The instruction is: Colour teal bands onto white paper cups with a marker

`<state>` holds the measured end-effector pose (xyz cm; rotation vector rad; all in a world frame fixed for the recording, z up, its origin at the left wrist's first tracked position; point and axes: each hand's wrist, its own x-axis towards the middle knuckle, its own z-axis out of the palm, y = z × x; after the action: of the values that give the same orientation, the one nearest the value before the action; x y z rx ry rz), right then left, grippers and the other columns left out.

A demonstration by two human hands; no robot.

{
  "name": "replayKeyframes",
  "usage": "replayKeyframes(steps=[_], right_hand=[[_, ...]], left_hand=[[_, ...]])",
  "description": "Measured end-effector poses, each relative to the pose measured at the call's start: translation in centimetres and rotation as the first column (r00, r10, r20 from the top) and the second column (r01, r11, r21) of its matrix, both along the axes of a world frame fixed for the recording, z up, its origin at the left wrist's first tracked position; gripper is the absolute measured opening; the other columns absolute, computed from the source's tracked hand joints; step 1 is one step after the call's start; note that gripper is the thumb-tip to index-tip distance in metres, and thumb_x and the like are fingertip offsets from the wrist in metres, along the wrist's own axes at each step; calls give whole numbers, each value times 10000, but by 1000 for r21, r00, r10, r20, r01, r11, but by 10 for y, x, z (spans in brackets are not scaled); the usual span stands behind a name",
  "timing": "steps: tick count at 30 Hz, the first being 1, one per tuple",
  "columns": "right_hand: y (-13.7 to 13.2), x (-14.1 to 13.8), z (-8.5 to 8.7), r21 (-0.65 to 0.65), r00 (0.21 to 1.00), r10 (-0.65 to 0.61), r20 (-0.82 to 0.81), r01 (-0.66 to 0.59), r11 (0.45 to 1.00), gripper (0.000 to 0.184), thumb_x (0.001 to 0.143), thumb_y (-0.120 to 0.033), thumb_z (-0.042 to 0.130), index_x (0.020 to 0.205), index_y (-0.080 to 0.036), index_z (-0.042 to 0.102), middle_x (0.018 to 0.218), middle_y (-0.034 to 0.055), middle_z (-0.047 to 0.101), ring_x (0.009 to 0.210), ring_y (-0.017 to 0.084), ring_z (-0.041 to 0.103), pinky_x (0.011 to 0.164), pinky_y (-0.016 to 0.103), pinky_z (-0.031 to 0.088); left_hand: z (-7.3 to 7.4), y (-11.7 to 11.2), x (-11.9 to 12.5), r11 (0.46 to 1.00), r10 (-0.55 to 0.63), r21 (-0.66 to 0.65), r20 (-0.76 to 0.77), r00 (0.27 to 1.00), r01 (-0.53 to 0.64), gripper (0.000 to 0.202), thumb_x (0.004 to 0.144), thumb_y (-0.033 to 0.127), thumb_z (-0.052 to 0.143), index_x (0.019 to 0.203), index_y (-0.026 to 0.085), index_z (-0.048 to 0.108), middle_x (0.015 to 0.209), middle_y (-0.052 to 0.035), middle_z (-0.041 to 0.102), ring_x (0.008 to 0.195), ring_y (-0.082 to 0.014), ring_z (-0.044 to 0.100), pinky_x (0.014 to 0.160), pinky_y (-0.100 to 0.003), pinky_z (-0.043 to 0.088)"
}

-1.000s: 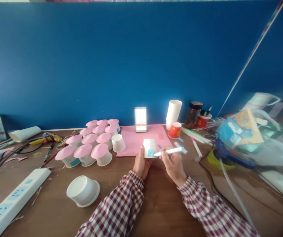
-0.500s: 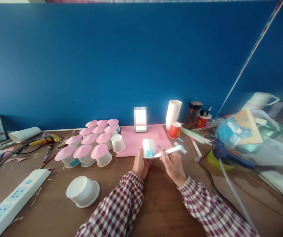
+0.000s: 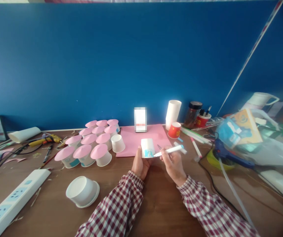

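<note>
My left hand is closed round the lower side of a white paper cup, which is upside down and carries light-blue colouring near its rim. In my right hand is a white marker with a blue end, pinched between the fingers. Its tip points left and is at the cup's lower right edge; whether it touches I cannot tell. Behind the cup lies a pink paper sheet. To the left, several upturned cups wear pink paper cones, and a bare white cup stands beside them.
A stack of white cups lies front left, near a power strip. A phone leans at the back. Right of it are a tall white cup stack, a red cup, a jar and a blue glue gun.
The cup in my left hand has shifted and turned slightly to the left. My right hand and the marker stay almost in place.
</note>
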<state>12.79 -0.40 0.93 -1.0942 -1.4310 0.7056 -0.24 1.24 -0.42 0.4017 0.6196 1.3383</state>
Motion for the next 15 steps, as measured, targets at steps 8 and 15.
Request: replayKeyframes(steps=[8,15], right_hand=[[1,0,-3,-13,999,-19,-45,18,1000,264,894,-376,505,737,-171,561,575,-7,550,535,133,533,511,236,427],[1,-1,-2,11,995,-21,-95,22,1000,249,895,-366,514,749,-171,564,606,-7,565,549,125,533,520,229,440]], left_hand=[[-1,1,0,1000,-8,-13,9,1000,8,379,890,435,481,1043,109,598,895,-101,670,820,-198,638,758,-342,554],[0,-1,0,1000,-13,-14,6,1000,13,385,891,433,480,1049,101,592,886,-105,670,792,-194,638,741,-334,552]])
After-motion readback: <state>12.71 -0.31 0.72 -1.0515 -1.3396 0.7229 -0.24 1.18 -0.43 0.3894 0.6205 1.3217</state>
